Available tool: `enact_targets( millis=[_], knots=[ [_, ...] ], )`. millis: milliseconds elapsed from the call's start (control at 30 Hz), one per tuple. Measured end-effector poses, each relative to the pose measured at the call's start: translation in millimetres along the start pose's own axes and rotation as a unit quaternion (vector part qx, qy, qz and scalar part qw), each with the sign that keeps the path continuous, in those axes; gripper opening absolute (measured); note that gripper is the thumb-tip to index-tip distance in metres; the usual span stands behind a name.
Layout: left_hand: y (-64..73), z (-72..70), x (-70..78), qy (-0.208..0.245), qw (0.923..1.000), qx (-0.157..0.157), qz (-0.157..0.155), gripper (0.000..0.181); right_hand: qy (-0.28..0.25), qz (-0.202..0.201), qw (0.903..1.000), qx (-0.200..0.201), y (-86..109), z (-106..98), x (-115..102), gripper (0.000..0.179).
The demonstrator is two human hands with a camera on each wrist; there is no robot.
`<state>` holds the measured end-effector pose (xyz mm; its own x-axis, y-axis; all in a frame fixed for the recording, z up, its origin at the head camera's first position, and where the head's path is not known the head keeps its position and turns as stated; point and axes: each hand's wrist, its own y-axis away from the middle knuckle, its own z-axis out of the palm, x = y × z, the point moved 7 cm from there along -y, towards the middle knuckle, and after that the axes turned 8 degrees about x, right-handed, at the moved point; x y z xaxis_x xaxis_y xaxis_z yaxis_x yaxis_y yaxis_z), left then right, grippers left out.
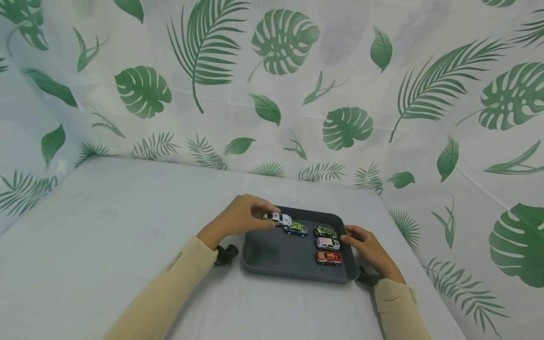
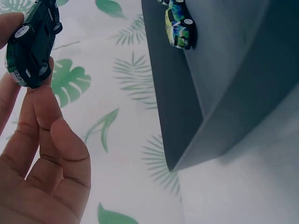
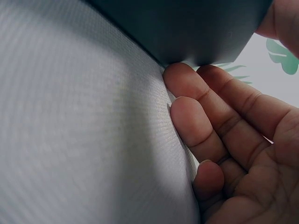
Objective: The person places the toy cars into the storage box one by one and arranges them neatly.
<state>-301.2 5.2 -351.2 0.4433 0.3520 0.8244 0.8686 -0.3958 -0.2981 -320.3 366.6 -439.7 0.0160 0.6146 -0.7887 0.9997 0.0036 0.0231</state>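
Note:
My left hand (image 1: 239,216) pinches a white toy car (image 1: 278,219) between thumb and fingers, over the back left of a dark grey tray (image 1: 293,274). From the left wrist view, the dark underside and wheels of the held toy car (image 2: 33,46) show. Just beneath it in the tray is a yellow-green and blue toy car (image 1: 296,229). At the tray's right wall, my right hand (image 1: 369,248) holds the rim, thumb on top. In the right wrist view its fingertips (image 3: 189,119) lie low outside, some touching the wall.
Along the tray's right side sit a green camouflage toy car (image 1: 325,232), a white and pink one (image 1: 327,244) and a red-orange one (image 1: 328,258). A white cloth (image 1: 127,226) covers the table. Behind it hangs a leaf-patterned curtain (image 1: 229,123).

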Motion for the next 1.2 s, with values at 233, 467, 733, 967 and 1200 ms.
enact_targets(
  millis=[233,467,733,967,1200],
  knots=[
    [-11.5,7.0,0.7,-0.006,1.0000,0.000,0.002,0.031,-0.005,-0.001,1.0000,-0.001,-0.7,-0.3,1.1,0.062],
    [-22.6,16.1,-2.0,0.012,0.9997,-0.009,0.017,0.031,-0.004,0.000,1.0000,-0.001,0.1,-0.3,0.4,0.062],
    [-32.8,28.6,0.7,0.030,0.9987,-0.013,0.039,0.030,0.001,0.002,1.0000,0.001,0.4,-0.6,0.4,0.062],
    [-38.2,42.0,-3.3,0.019,0.9994,-0.008,0.029,0.031,0.000,0.005,1.0000,-0.001,-0.2,-0.7,1.8,0.063],
    [-39.9,49.4,-10.7,-0.016,0.9999,0.004,-0.004,0.032,0.002,0.002,1.0000,0.000,-0.6,-0.5,0.0,0.062]
  ],
)
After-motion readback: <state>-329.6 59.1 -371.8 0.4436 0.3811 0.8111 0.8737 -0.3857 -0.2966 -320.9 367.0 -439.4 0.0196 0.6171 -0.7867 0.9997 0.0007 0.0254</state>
